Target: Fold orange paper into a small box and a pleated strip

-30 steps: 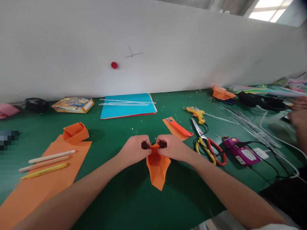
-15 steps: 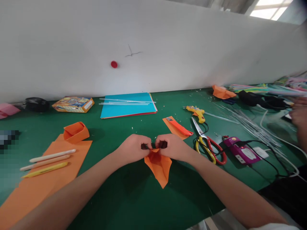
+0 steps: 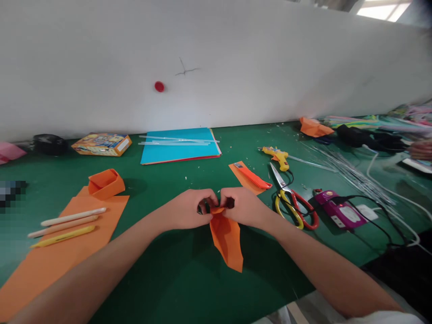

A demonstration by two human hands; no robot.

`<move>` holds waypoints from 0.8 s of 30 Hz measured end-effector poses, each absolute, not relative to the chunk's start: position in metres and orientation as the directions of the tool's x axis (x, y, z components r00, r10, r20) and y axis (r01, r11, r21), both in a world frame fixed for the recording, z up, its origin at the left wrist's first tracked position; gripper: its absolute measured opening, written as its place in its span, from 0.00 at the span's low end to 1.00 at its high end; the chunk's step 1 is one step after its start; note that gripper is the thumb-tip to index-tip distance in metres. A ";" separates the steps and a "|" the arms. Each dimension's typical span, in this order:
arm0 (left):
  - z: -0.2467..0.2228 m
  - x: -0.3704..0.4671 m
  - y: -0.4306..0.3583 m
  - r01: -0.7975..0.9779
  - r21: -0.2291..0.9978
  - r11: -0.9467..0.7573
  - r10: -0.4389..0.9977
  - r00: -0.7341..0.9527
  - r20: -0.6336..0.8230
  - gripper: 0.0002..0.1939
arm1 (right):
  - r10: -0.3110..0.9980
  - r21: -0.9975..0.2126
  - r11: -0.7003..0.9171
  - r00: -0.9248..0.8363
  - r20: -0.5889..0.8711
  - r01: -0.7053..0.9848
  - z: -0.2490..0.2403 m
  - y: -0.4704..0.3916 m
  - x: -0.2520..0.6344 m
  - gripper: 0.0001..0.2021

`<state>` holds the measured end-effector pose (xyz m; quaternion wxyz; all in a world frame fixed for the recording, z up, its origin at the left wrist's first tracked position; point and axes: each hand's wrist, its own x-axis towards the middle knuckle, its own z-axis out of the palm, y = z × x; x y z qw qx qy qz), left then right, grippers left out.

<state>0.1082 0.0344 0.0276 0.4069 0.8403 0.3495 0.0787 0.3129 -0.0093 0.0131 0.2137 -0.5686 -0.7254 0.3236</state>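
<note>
Both hands meet over the middle of the green table, pinching the upper edge of a folded orange paper (image 3: 227, 240). My left hand (image 3: 191, 209) is closed on its upper left corner, thumb and fingers curled. Beside it, my right hand (image 3: 245, 207) grips the upper right part, fingertips bent in. The paper hangs down from the fingers toward me, creased and partly hollow. Just beyond my right hand lies an orange box cutter (image 3: 253, 176) on an orange paper strip (image 3: 243, 180). Scissors (image 3: 290, 200) with red and yellow handles rest to its right.
At left, an orange sheet (image 3: 77, 256) carries several pencil-like sticks (image 3: 69, 226) and a folded orange paper piece (image 3: 106, 183). Behind are a small box (image 3: 102, 144) and blue sheets (image 3: 180, 150). At right are a yellow glue gun (image 3: 277, 156), a purple power adapter (image 3: 339, 209) with cables, and another person's hand (image 3: 421, 149).
The orange paper's lower end has swung slightly right and down, and its shape looks narrower. My hands keep pinching its top edge. The other person's hand at far right has moved.
</note>
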 end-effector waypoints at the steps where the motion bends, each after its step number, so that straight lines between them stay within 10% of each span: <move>1: 0.028 0.110 0.032 0.568 0.709 -0.419 0.686 0.709 -0.163 0.10 | 0.963 -0.709 0.144 -0.263 -0.060 0.691 0.014 -0.009 0.313 0.09; 24: 0.020 0.124 0.021 0.740 0.504 -0.446 0.837 0.544 -0.058 0.08 | 0.885 -0.728 0.388 -0.450 0.122 0.566 0.001 -0.006 0.318 0.11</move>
